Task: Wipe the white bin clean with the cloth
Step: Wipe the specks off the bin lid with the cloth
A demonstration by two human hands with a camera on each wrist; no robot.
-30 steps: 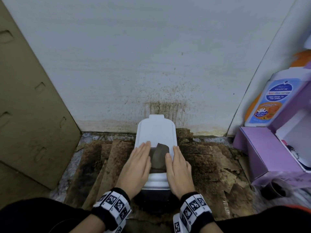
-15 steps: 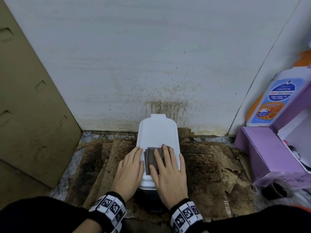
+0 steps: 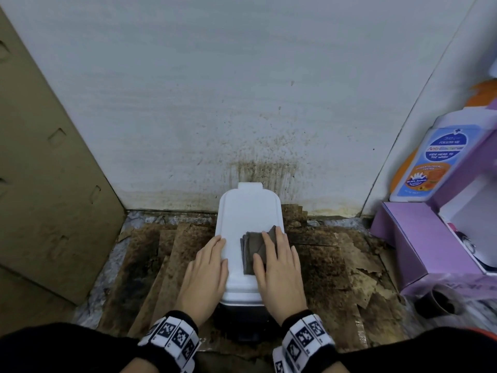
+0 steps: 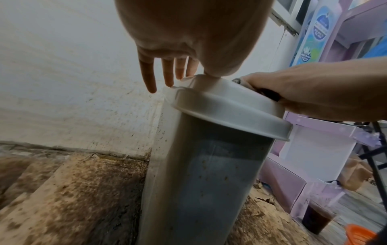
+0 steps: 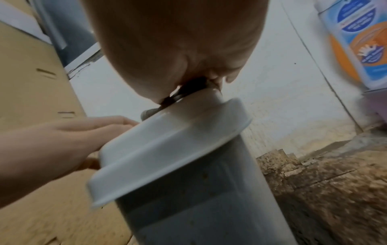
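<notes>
The white bin (image 3: 248, 211) stands on the floor against the wall, lid shut; its greyish body (image 4: 209, 174) carries small brown specks. A folded grey-brown cloth (image 3: 254, 247) lies on the right half of the lid. My right hand (image 3: 279, 262) lies flat on the cloth and presses it down, fingers straight. In the right wrist view the cloth (image 5: 184, 92) is squeezed between palm and lid (image 5: 167, 140). My left hand (image 3: 208, 265) rests with straight fingers on the lid's left edge, holding nothing; its fingers (image 4: 150, 77) hang over the rim.
Stained, peeling cardboard (image 3: 338, 265) covers the floor round the bin. A brown cardboard panel (image 3: 53, 184) leans at the left. The wall (image 3: 255, 117) behind is spattered. At the right are a purple box (image 3: 419, 238), a wash bottle (image 3: 430, 162) and a cup of dark drink (image 3: 441, 302).
My right hand went onto the cloth and slid it toward the lid's right side. My left hand shifted off the cloth's side to the lid's left edge.
</notes>
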